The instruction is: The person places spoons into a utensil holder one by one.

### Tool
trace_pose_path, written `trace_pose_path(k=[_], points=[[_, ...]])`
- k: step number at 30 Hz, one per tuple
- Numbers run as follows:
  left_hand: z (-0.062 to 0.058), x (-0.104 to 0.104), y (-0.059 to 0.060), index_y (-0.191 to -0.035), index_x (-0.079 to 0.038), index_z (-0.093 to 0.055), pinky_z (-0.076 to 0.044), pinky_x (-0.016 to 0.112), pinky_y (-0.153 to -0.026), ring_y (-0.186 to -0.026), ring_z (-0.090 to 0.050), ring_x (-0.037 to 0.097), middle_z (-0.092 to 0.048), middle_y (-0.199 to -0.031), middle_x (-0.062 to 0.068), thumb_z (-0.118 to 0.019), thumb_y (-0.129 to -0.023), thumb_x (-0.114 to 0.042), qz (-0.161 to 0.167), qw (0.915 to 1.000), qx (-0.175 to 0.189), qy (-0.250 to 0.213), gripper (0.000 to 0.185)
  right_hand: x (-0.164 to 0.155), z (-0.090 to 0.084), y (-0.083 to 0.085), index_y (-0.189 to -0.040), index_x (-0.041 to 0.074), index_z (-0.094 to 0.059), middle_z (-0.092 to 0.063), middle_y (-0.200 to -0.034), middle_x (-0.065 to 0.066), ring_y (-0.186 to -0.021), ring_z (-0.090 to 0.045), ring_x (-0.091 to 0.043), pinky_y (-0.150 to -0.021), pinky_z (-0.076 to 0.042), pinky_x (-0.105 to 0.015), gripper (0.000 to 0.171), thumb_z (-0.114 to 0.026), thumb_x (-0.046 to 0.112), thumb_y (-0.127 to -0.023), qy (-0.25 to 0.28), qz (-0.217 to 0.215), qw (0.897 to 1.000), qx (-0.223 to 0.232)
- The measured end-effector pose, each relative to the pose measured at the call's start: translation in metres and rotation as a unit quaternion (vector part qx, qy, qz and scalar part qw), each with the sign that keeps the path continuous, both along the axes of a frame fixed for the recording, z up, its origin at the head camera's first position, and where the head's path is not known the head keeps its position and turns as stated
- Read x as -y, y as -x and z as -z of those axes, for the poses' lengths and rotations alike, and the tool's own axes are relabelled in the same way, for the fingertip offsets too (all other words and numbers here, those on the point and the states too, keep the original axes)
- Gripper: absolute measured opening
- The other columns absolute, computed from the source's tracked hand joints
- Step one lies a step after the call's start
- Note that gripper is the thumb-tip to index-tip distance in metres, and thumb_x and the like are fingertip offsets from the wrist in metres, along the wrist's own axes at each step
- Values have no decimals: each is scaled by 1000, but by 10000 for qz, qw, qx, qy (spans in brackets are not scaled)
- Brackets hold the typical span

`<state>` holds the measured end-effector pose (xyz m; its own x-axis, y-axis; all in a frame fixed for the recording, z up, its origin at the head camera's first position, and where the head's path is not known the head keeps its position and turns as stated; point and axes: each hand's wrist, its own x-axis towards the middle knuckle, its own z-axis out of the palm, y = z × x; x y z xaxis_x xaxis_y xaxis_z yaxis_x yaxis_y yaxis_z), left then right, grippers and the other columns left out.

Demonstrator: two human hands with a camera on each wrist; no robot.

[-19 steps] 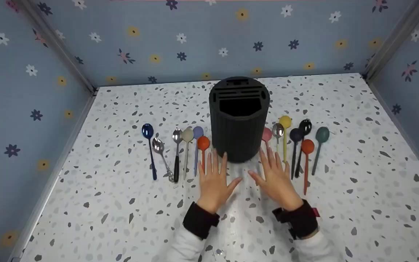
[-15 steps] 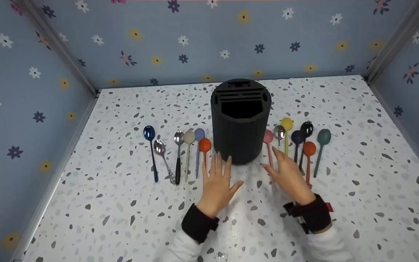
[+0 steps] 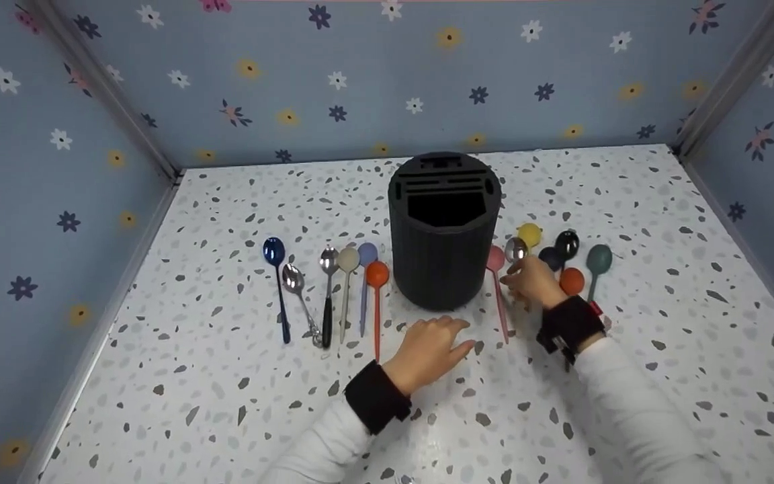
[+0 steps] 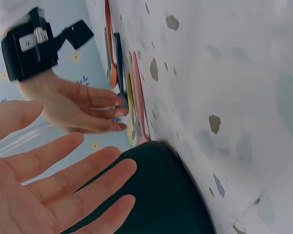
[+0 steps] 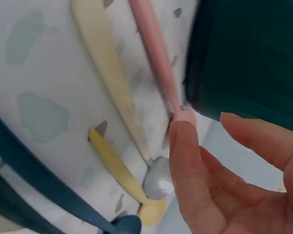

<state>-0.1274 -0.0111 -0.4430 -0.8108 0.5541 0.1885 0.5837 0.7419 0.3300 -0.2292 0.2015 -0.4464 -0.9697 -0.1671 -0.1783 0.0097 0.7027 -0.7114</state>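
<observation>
My right hand [image 3: 536, 281] hovers low over the right-hand row of spoons, fingers bent loosely. Its fingertips come close to a silver spoon [image 3: 515, 249] with a cream handle and a pink spoon [image 3: 496, 258]. In the right wrist view, thumb and forefinger stand apart with nothing between them; the pink spoon's bowl partly shows behind the forefinger. My left hand [image 3: 426, 351] is held in front of a black cylindrical holder [image 3: 439, 269], its fingers relaxed and spread in the left wrist view, holding nothing. Slots and one large opening mark the holder's top.
Right of the holder also lie yellow [image 3: 530, 234], dark blue [image 3: 551, 258], black [image 3: 567, 244], orange [image 3: 572, 280] and green [image 3: 599, 258] spoons. Another row, including a shiny blue spoon [image 3: 274, 251] and an orange spoon [image 3: 377, 274], lies to the left. Flowered panels [image 3: 333, 81] enclose the speckled table [image 3: 226, 410].
My right hand has gone forward and right, from beside the holder's front to over the spoons. My left hand has turned rightward and drawn back from the orange spoon, its fingers less straight.
</observation>
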Motion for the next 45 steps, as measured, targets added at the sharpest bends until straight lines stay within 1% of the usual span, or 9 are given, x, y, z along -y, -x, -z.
trace_pose_path(k=[8, 12, 16, 21, 26, 30, 34, 41, 45], points=[[7, -5, 8, -103, -7, -63, -52, 29, -70, -86, -61, 17, -65, -98, 4, -53, -88, -27, -31, 9980, 618, -135, 27, -24, 114, 71, -67, -3, -61, -59, -56, -12, -44, -55, -18, -39, -45, -28, 21, -73, 14, -69, 21, -31, 9985, -546], [9, -6, 14, -105, -8, -63, -51, 29, -72, -89, -61, 16, -65, -100, 4, -52, -88, -28, -94, 9942, 1055, -210, 29, -13, 92, 63, -67, -5, -62, -60, -54, -12, -44, -54, -17, -40, -45, -28, 18, -71, 10, -64, -128, 113, 9991, -379], [10, -7, 19, -106, -8, -63, -51, 27, -72, -88, -61, 15, -65, -99, 5, -51, -88, -29, -162, 9898, 1384, -286, 30, 5, 38, 31, -99, -21, -47, -60, -58, -17, -45, -56, -16, -43, -51, -29, 38, -62, -4, -69, 623, 297, 9971, 313], [9, -8, 22, -104, -6, -63, -51, 27, -71, -86, -61, 17, -65, -96, 7, -52, -89, -27, -225, 9835, 1696, -588, 28, 6, 4, 7, -98, -23, -44, -61, -62, -11, -50, -57, -11, -51, -54, -28, 27, -53, -4, -81, 1926, 287, 9764, 938], [9, -9, 25, -102, -2, -63, -49, 24, -71, -83, -60, 18, -65, -94, 8, -55, -87, -21, -249, 9712, 2039, -1207, 25, -3, -10, -7, -85, -13, -52, -60, -63, -5, -57, -60, -12, -62, -56, -30, 22, -53, 9, -87, 2730, 498, 9465, 1649], [8, -12, 27, -101, 1, -63, -48, 20, -70, -80, -60, 17, -65, -92, 9, -57, -86, -18, -263, 9568, 2277, -1788, 25, -14, -4, -15, -96, -15, -52, -62, -71, -5, -65, -62, -14, -68, -55, -31, 24, -50, 8, -88, 3107, 388, 9328, 1784], [7, -16, 27, -100, 4, -63, -49, 19, -62, -73, -61, 21, -65, -86, 11, -59, -85, -15, -334, 9320, 2690, -2407, 24, -18, -5, -26, -109, -19, -44, -62, -83, -10, -72, -62, -15, -73, -54, -30, 32, -48, 5, -89, 3320, 366, 9253, 1795], [3, -28, 25, -102, 11, -59, -56, 33, -60, -74, -61, 38, -65, -81, 17, -62, -82, -8, -642, 8447, 3919, -3588, 27, -17, -13, -47, -106, -13, -46, -53, -95, -12, -81, -62, -18, -81, -51, -33, 27, -50, 9, -90, 3555, 207, 9181, 1741], [-3, -34, 20, -99, 12, -60, -56, 35, -61, -75, -61, 40, -65, -82, 22, -62, -81, -5, -539, 8201, 4208, -3841, 24, -17, -19, -59, -106, -9, -46, -52, -94, -11, -82, -61, -18, -83, -51, -34, 30, -52, 15, -90, 3468, 167, 9227, 1677]])
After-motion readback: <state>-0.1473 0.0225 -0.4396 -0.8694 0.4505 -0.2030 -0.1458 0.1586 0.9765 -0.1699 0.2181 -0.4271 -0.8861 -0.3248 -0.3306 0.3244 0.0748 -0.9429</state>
